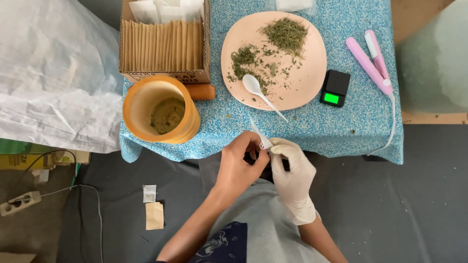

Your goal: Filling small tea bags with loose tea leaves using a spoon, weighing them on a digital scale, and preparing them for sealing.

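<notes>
My bare left hand (238,168) and my white-gloved right hand (292,173) meet at the table's front edge. Together they pinch a small white filter bag (262,138) that sticks up between the fingertips. Just beyond it lies a peach plate (307,73) with two heaps of dried green herb (286,33) and a white plastic spoon (258,90) whose handle points toward my hands.
A blue speckled cloth (312,126) covers the table. On it stand a wooden mortar (161,109) with ground herb, a cardboard box (163,44) of brown paper sachets, a small black scale (334,87) and a pink heat-sealing tong (373,61). Two sachets (153,207) lie on the floor, and a white sack (53,73) sits at the left.
</notes>
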